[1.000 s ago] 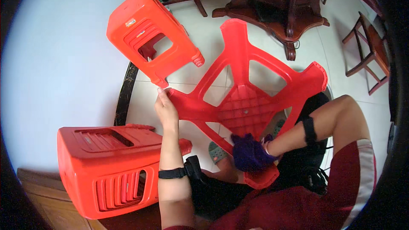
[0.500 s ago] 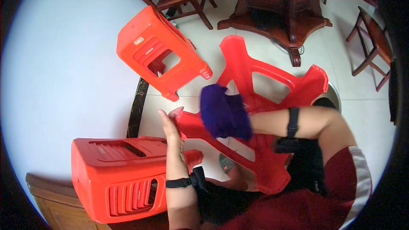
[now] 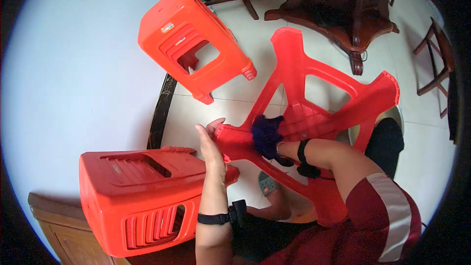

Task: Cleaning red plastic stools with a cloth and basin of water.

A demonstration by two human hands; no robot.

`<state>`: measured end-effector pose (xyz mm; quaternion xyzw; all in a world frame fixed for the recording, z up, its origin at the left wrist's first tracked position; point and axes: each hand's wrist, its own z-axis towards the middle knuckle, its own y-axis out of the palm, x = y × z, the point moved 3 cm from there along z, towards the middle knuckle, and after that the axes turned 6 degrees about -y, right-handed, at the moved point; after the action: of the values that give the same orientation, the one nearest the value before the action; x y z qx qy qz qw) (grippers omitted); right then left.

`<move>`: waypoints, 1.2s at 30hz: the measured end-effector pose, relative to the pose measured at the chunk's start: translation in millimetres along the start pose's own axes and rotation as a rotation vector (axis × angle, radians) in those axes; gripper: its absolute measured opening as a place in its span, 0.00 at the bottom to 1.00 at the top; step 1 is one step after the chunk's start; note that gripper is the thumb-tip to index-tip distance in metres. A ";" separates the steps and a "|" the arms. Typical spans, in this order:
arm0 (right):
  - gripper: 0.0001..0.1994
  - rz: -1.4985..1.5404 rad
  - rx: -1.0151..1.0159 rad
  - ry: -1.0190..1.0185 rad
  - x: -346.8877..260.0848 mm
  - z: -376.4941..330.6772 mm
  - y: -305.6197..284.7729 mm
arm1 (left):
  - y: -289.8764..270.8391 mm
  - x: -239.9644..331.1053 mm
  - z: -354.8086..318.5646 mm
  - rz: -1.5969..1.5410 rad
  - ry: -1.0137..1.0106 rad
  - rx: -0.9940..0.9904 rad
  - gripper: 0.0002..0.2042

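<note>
A red plastic stool is tipped over in front of me, its splayed legs and hollow underside facing up. My left hand holds the end of its left leg, the palm against the edge and the thumb sticking out. Inside that same leg, toward the seat, my right hand presses a dark purple cloth against the plastic. The cloth covers most of the right hand's fingers.
An orange-red stool lies on its side by the wall, and another red stool lies at lower left on brown wooden furniture. A dark wooden table base and wooden chairs stand beyond. A sandaled foot shows below.
My right hand has moved the cloth deeper into the stool, toward the seat along the left leg. My left hand keeps its hold on the leg end. The view has shifted slightly.
</note>
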<state>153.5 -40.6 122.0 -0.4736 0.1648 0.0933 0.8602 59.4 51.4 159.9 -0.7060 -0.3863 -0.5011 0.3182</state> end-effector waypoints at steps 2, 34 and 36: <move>0.09 -0.061 -0.065 -0.052 -7.0 1.9 2.0 | -0.4 -2.1 -1.5 -0.018 -0.017 -0.014 0.37; 0.09 0.084 -0.522 -0.012 15.8 -28.6 59.5 | 7.8 4.4 -3.5 -0.130 -0.078 -0.029 0.34; 0.10 0.091 -0.618 0.005 24.0 -41.7 71.8 | 9.2 3.1 -2.1 -0.137 -0.073 -0.041 0.34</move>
<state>145.0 -37.4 35.9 -0.7051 0.1520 0.1763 0.6699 66.9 45.7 162.9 -0.7021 -0.4344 -0.5036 0.2544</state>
